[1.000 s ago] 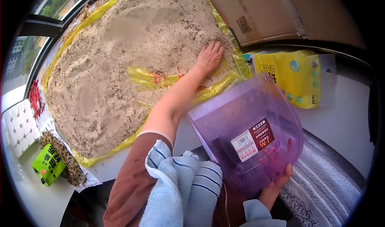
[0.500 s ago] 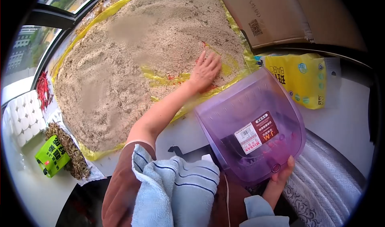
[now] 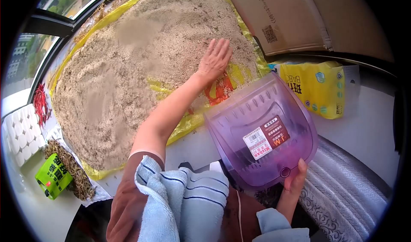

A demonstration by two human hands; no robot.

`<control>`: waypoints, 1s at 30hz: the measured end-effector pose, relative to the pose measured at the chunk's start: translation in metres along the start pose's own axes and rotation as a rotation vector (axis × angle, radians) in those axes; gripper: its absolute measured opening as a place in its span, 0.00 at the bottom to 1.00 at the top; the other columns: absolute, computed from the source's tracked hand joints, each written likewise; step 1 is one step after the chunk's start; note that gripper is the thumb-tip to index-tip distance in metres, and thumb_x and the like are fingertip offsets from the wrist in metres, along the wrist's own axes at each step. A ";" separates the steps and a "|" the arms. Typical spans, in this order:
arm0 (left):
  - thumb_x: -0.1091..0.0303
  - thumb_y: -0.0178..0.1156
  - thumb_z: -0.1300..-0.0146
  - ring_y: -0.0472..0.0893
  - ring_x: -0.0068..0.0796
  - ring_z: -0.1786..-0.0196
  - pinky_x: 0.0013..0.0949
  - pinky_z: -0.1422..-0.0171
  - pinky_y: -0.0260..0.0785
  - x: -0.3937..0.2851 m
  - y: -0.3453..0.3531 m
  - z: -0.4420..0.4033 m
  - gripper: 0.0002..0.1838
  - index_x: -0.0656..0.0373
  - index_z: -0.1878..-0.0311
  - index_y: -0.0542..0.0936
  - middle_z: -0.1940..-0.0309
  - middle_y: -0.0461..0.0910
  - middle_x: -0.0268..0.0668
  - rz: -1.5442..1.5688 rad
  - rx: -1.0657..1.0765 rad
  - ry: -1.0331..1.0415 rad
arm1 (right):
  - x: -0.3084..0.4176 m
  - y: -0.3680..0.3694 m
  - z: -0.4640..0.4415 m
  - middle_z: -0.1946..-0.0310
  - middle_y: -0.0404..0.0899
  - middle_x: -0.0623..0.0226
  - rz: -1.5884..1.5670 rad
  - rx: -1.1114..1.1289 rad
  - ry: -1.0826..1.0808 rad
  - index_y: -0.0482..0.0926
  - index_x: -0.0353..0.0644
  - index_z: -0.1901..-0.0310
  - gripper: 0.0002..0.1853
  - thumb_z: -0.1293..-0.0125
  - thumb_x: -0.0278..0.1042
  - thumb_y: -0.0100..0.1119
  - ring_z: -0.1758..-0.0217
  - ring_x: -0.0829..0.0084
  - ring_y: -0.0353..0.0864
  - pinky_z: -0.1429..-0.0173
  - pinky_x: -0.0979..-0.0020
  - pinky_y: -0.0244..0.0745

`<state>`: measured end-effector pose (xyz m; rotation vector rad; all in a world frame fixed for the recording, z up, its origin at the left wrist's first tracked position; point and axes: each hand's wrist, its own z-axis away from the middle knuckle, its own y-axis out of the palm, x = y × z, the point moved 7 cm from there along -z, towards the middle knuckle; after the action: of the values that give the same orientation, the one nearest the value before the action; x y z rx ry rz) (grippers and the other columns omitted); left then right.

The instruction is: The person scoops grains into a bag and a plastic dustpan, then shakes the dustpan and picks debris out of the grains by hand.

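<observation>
Your left hand lies flat on the grain spread over yellow plastic on the white table, between a window and a cardboard box; well apart, your right hand grips the purple bin by the table's near edge.

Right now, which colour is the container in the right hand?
The container is see-through purple, best seen in the head view.

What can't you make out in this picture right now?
All in the head view:
Left hand: palm hidden, turned down toward the pale grains.
Right hand: most fingers out of sight, apparently behind the purple container.
Label: fine print too small.
Cardboard box: cut off by the top edge.
</observation>
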<state>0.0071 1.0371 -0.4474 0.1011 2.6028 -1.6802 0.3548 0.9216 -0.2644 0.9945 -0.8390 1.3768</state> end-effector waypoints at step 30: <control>0.49 0.48 0.28 0.61 0.48 0.28 0.46 0.24 0.50 0.213 -0.042 0.107 0.31 0.59 0.30 0.64 0.30 0.62 0.49 0.127 -0.099 -0.306 | -0.099 0.109 -0.018 0.41 0.72 0.58 -0.171 0.146 0.127 0.60 0.37 0.32 0.30 0.35 0.30 0.55 0.41 0.65 0.75 0.39 0.62 0.73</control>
<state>-0.2087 0.9292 -0.4683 0.0047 2.3920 -1.3984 0.2407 0.8937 -0.3550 1.0535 -0.5524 1.3528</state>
